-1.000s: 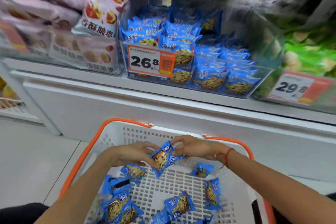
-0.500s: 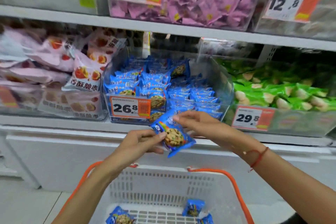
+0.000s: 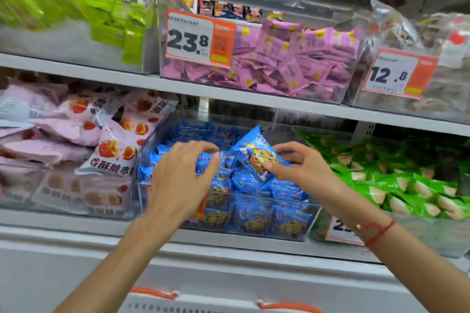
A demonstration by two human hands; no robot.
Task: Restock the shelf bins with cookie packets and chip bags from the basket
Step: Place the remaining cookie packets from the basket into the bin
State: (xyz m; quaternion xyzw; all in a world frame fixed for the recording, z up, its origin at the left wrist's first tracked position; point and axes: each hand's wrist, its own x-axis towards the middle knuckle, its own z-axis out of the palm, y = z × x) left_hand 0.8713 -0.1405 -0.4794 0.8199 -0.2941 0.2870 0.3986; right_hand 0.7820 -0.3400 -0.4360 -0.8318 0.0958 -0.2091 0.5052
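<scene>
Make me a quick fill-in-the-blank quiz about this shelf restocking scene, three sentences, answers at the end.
1. The right hand pinches a ____ cookie packet above the clear bin.
2. The price tag on the bin of pink packets reads ____.
3. The bin right of the cookie bin holds ____ packets.

Missing words: blue; 23.8; green

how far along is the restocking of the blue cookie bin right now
Done: the clear bin already holds many blue cookie packets. In hand: the right hand pinches one cookie packet over it; the left hand hovers, fingers spread. Left: dropping it in. The basket contents are out of view.
</scene>
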